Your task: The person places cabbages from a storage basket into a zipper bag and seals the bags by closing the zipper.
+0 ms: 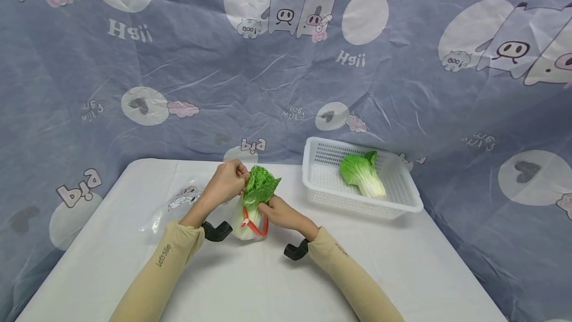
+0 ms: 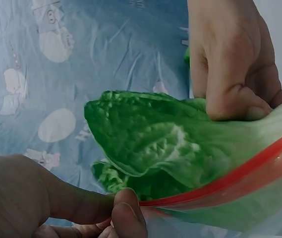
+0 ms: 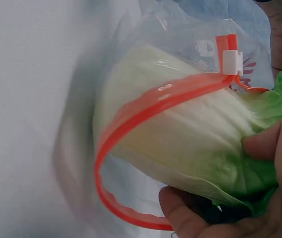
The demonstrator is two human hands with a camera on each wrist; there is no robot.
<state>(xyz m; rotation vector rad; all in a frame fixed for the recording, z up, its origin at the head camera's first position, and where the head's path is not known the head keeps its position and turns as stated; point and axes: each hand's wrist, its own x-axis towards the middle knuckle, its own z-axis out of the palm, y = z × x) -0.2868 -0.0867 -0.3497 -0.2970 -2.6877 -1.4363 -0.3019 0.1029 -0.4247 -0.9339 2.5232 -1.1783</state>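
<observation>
A napa cabbage (image 1: 261, 189) with green leaves and a pale base sits partly inside a clear zip bag (image 3: 126, 59). The bag has a red zip edge (image 2: 225, 186), on which a white slider (image 3: 232, 63) shows in the right wrist view. My left hand (image 1: 229, 181) pinches one end of the red edge between thumb and finger, beside the leaves. My right hand (image 1: 284, 213) grips the cabbage near its leafy part, thumb on top and fingers underneath. The pale base lies within the bag, while the leaves stick out past the red edge.
Back right on the white table (image 1: 286, 287) stands a white perforated basket (image 1: 348, 197) holding another cabbage (image 1: 364, 175). To the left lies clear plastic with a printed pattern (image 1: 185, 197). A blue-grey patterned cloth (image 1: 268, 73) hangs behind the table.
</observation>
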